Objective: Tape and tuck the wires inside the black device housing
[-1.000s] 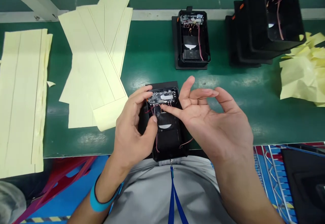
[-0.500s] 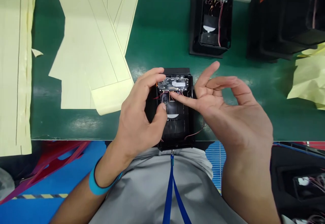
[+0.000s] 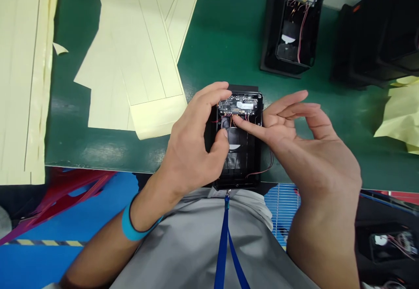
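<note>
An open black plastic housing (image 3: 242, 166) lies at the table's front edge, with a circuit board (image 3: 240, 105) across its upper end. Thin coloured wires (image 3: 231, 121) run from the board's lower edge. My left hand (image 3: 199, 142) grips the housing from the left, its fingertips at the board's upper left and its thumb inside below the board. My right hand (image 3: 304, 145) is turned palm up on the right. One outstretched finger reaches in to the wires just under the board; its other fingers are raised and partly bent, with nothing visible in them. A loose wire (image 3: 271, 162) hangs over the housing's right side.
A similar open housing with a board (image 3: 296, 27) stands behind to the right. More black housings (image 3: 369, 40) are at the far right, beside crumpled yellow paper (image 3: 399, 114). Yellow sheets (image 3: 131, 62) cover the left of the green table (image 3: 216, 40). Another unit (image 3: 393, 243) sits low right.
The whole view has shifted and tilted slightly, so the housing and hands appear farther right. Both hands keep nearly the same places on the housing.
</note>
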